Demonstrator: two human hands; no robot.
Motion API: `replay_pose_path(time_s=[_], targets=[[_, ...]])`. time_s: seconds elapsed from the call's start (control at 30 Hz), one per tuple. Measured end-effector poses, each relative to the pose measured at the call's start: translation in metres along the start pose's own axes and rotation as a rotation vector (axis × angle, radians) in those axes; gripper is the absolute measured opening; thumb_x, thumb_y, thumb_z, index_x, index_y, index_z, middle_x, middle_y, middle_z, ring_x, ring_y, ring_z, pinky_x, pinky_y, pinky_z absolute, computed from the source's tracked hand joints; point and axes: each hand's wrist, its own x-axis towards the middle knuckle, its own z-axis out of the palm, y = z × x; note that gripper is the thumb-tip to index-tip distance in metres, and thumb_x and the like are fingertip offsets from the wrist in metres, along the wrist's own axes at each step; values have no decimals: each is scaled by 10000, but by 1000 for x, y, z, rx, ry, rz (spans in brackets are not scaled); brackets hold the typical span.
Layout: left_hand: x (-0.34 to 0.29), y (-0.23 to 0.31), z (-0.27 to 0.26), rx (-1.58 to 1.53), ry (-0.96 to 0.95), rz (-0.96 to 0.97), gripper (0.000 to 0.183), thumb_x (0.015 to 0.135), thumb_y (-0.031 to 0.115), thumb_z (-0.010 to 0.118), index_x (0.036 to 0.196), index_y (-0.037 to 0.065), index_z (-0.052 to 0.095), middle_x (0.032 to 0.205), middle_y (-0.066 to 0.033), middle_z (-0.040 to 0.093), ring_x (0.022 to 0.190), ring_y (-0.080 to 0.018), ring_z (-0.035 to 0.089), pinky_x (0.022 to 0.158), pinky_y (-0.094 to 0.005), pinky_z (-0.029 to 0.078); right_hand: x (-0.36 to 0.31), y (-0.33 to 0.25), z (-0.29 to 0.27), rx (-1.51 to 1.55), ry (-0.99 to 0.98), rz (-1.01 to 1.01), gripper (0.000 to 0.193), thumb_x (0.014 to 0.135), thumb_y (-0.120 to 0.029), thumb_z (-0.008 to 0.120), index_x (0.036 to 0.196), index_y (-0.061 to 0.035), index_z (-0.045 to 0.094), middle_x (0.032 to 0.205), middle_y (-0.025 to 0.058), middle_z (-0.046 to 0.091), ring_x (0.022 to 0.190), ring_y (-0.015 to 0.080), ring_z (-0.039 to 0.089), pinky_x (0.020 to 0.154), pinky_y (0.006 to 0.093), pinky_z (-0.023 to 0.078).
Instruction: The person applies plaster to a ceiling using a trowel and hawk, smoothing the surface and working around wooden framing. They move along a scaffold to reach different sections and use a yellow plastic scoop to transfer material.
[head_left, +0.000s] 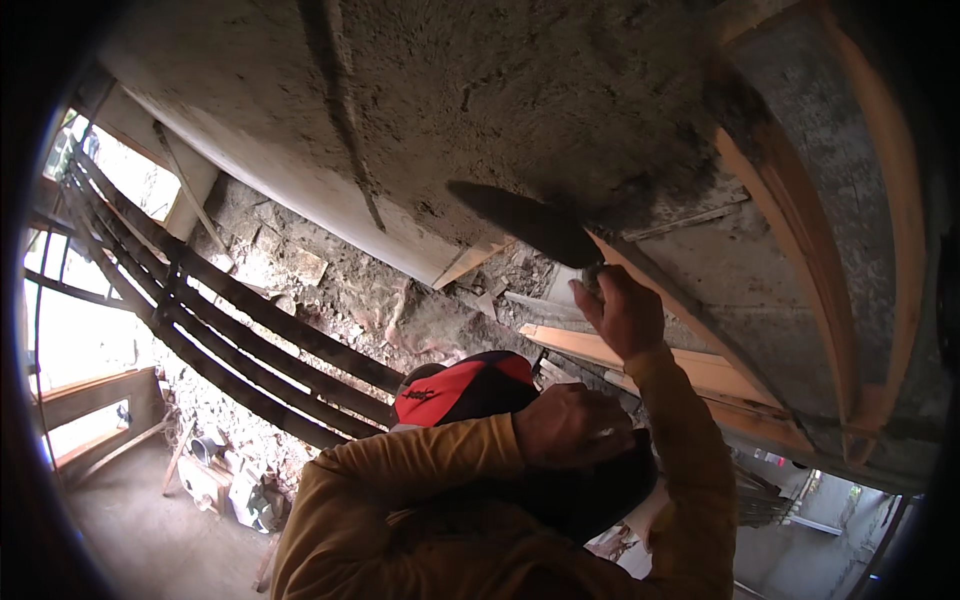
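Note:
My right hand (622,310) is wrapped round the handle of a pointed trowel (535,225), whose dark blade lies close against a rough grey mortar surface (520,110). Whether the blade touches the mortar I cannot tell. My left hand (572,425) is closed, its forearm crossing in front of me, and what it may hold is hidden. Close beside it is a red and black cap-like thing (475,385). Under the left hand lies a dark rounded shape (570,500), too shadowed to name.
Light wooden strips (790,230) frame grey panels on the right. Several long dark poles (260,320) run across the left side. Behind them lies rubble (390,310), with bright window openings (85,330) at the far left and white-grey objects (255,495) on the floor below.

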Motion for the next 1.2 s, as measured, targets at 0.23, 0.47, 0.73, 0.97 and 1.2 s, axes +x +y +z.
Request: replay_pose_path(time_s=[0.23, 0.47, 0.73, 0.97, 1.2], targets=[[3, -2, -12, -38, -6, -34, 196, 810, 265, 617, 839, 72, 612, 772, -116, 600, 734, -314, 606, 639, -405, 495, 4, -2, 9, -52, 38, -24, 305, 816, -367, 634, 715, -90, 554, 635, 85, 509, 531, 275, 558, 492, 378, 471], [4, -13, -20, 38, -72, 48, 176, 844, 217, 597, 940, 72, 625, 831, -86, 623, 737, -267, 618, 638, -377, 508, 21, -2, 4, 42, -67, 7, 292, 790, -359, 663, 728, -93, 559, 688, 79, 567, 602, 256, 601, 516, 367, 479], [5, -5, -22, -12, 17, 22, 146, 822, 209, 614, 862, 69, 612, 805, -95, 612, 717, -284, 614, 616, -393, 501, 22, 0, 6, 86, -77, 29, 278, 806, -348, 649, 751, -87, 570, 682, 85, 577, 619, 268, 600, 540, 363, 483], [-34, -10, -99, -431, 506, -217, 221, 881, 139, 527, 736, -6, 608, 772, -124, 624, 683, -202, 608, 598, -316, 490, -29, -12, 1, 245, -160, 219, 257, 824, -323, 617, 862, -71, 582, 761, 109, 585, 666, 293, 609, 579, 379, 498], [19, -54, -104, -393, 542, -327, 574, 902, 367, 565, 1244, -68, 413, 931, -215, 645, 856, -234, 648, 715, -313, 510, -60, -19, -19, 207, -226, 356, 249, 843, -242, 623, 976, -47, 542, 788, 142, 580, 702, 333, 616, 587, 403, 497]])
